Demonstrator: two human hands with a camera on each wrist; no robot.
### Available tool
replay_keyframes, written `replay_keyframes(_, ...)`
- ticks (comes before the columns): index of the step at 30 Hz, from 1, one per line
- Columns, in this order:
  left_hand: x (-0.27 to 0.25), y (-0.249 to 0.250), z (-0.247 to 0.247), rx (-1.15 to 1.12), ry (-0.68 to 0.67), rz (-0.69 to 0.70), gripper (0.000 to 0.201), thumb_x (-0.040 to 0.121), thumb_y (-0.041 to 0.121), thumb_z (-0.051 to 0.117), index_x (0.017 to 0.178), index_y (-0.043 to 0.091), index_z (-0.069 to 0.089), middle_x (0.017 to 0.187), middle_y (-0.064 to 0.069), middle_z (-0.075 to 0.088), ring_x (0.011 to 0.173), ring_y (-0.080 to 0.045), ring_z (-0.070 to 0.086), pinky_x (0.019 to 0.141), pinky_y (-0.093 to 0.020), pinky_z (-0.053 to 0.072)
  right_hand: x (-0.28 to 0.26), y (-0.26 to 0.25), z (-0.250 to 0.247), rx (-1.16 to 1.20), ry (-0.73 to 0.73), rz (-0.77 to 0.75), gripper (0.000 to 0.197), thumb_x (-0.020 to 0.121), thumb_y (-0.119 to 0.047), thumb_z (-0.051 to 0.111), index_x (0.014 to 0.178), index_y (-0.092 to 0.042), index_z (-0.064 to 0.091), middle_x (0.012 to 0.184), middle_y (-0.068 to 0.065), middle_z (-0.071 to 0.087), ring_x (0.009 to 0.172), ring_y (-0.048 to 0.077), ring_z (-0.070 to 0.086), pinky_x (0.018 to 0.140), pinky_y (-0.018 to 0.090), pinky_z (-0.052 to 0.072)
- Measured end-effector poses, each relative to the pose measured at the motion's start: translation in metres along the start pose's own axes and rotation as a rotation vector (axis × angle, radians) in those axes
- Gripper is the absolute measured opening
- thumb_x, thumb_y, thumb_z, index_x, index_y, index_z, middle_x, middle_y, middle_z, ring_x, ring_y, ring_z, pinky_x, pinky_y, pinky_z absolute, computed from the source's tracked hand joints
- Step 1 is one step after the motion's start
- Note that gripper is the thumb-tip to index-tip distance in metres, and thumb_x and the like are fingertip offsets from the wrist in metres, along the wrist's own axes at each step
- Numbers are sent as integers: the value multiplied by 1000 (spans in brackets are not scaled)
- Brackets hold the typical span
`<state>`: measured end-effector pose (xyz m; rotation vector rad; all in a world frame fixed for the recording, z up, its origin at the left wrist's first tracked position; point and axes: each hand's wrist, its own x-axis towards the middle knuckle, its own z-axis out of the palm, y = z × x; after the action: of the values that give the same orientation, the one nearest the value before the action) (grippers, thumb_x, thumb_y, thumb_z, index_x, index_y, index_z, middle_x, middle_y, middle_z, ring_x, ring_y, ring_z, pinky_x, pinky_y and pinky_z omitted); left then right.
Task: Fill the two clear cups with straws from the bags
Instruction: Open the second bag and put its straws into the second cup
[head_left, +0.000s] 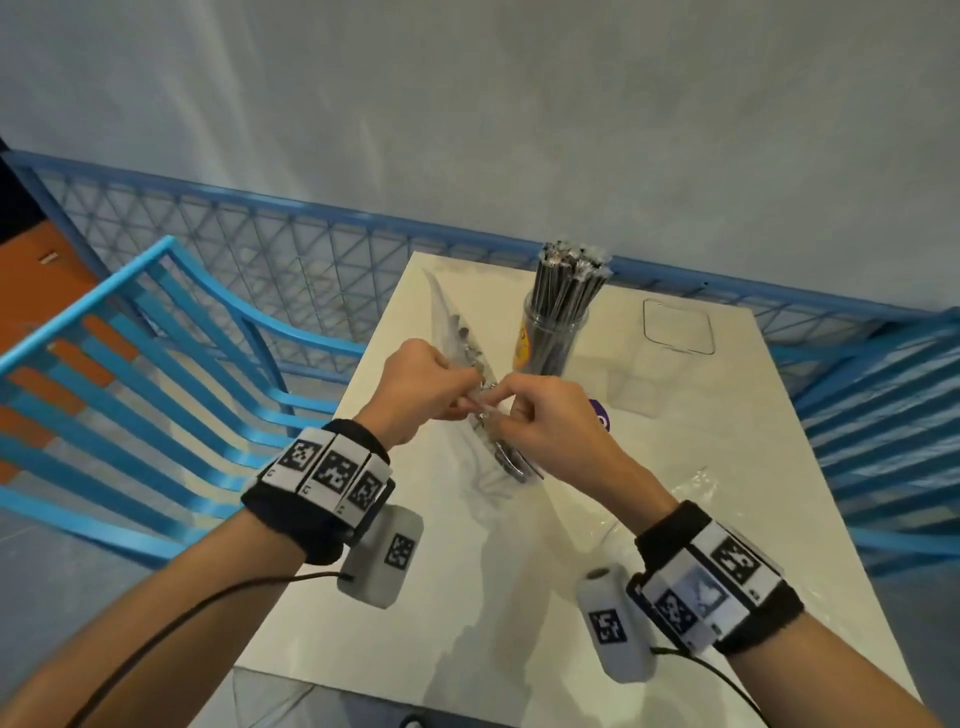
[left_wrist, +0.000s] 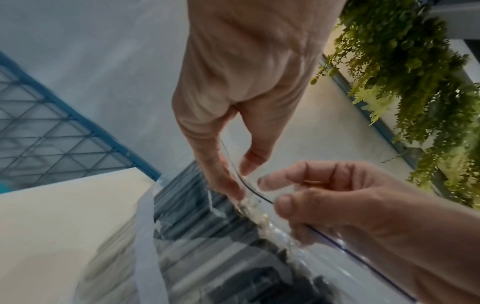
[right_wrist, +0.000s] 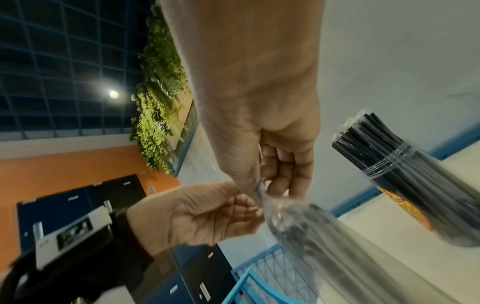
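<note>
A clear zip bag of black straws (head_left: 501, 457) is held above the white table (head_left: 519, 597). My left hand (head_left: 462, 395) and right hand (head_left: 498, 402) each pinch its top edge, fingertips close together. In the left wrist view the left hand (left_wrist: 242, 181) and right hand (left_wrist: 272, 193) grip the zip strip over the bag (left_wrist: 207, 236). The right wrist view shows the right hand (right_wrist: 262, 185), left hand (right_wrist: 249, 207) and blurred bag (right_wrist: 311, 236). One clear cup (head_left: 556, 338) stands packed with black straws (right_wrist: 389, 164). An empty clear cup (head_left: 670, 358) stands to its right.
A crumpled clear bag (head_left: 675, 499) lies on the table's right side. A purple item (head_left: 600, 415) peeks out behind my right hand. Blue slatted chairs stand at the left (head_left: 156, 364) and the right (head_left: 883, 415). A blue mesh fence (head_left: 260, 249) runs behind.
</note>
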<state>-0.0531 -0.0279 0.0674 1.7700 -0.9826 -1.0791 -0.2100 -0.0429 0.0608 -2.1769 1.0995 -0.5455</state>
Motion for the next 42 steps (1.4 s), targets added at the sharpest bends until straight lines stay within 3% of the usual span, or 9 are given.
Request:
replay_keyframes(2, 3, 3, -2, -24, -13, 2, 6, 80, -1, 68, 79, -5, 64, 67, -15, 66, 52, -15, 66, 64, -31, 61, 2, -3, -5, 82, -13, 45, 17, 86, -31, 68, 98, -20, 69, 60, -4, 60, 52, 7, 51, 51, 14, 39)
replay_keyframes(6, 4, 13, -6, -140, -59, 62, 13, 82, 6, 71, 72, 4, 63, 67, -10, 65, 58, -15, 66, 59, -24, 59, 14, -9, -12, 264, 65, 154, 30, 80, -46, 69, 99, -23, 64, 81, -3, 71, 74, 11, 69, 68, 31, 58)
replay_keyframes(13, 8, 7, 5, -257, -83, 41, 26, 77, 24, 77, 65, 14, 56, 55, 1, 64, 50, -7, 61, 56, -21, 54, 33, -10, -15, 517, 26, 312, 11, 79, -6, 74, 86, -1, 67, 80, 22, 71, 68, 29, 70, 60, 29, 58)
replay_keyframes(18, 6, 1, 7, -315, -101, -10, 26, 78, 18, 76, 71, 11, 52, 55, -4, 62, 44, -9, 57, 46, -20, 49, 38, -3, -20, 485, 30, 369, 2, 78, 4, 67, 77, 5, 68, 66, 17, 67, 53, 21, 66, 56, 30, 56)
replay_keyframes(25, 4, 10, 15, 41, 72, 168, 24, 81, 14, 73, 65, 8, 56, 57, -13, 64, 50, -19, 57, 51, -26, 47, 40, -12, -10, 81, 196, 290, 24, 79, -12, 64, 61, 4, 67, 61, 18, 69, 54, 20, 61, 61, 33, 54)
replay_keyframes(29, 2, 14, 14, 223, 159, 289, 24, 82, 13, 71, 65, 10, 55, 57, -11, 65, 54, -18, 63, 56, -26, 51, 43, -15, -6, 65, 248, 279, 23, 81, -12, 65, 62, 1, 66, 67, 16, 69, 64, 23, 64, 63, 35, 54)
replay_keyframes(34, 1, 15, 8, 276, 144, 294, 26, 80, 15, 73, 62, 11, 55, 61, -13, 68, 49, -10, 55, 51, -22, 43, 41, -18, -4, 121, 270, 321, 28, 79, -10, 69, 52, -5, 59, 53, 8, 60, 50, 15, 53, 52, 27, 47)
replay_keyframes(38, -2, 17, 12, 410, 160, 332, 22, 81, 6, 63, 64, 13, 51, 76, -11, 64, 75, -25, 61, 66, -38, 53, 40, -22, 3, 61, 292, 328, 15, 74, -4, 60, 62, 4, 65, 66, 20, 68, 68, 31, 67, 68, 41, 57)
replay_keyframes(42, -6, 20, 17, 547, 190, 429, 17, 82, 1, 53, 70, 10, 47, 76, -12, 58, 77, -30, 54, 59, -36, 40, 39, -22, 3, -68, 308, 262, 10, 77, -3, 55, 73, 1, 62, 68, 13, 63, 67, 30, 61, 57, 39, 49)
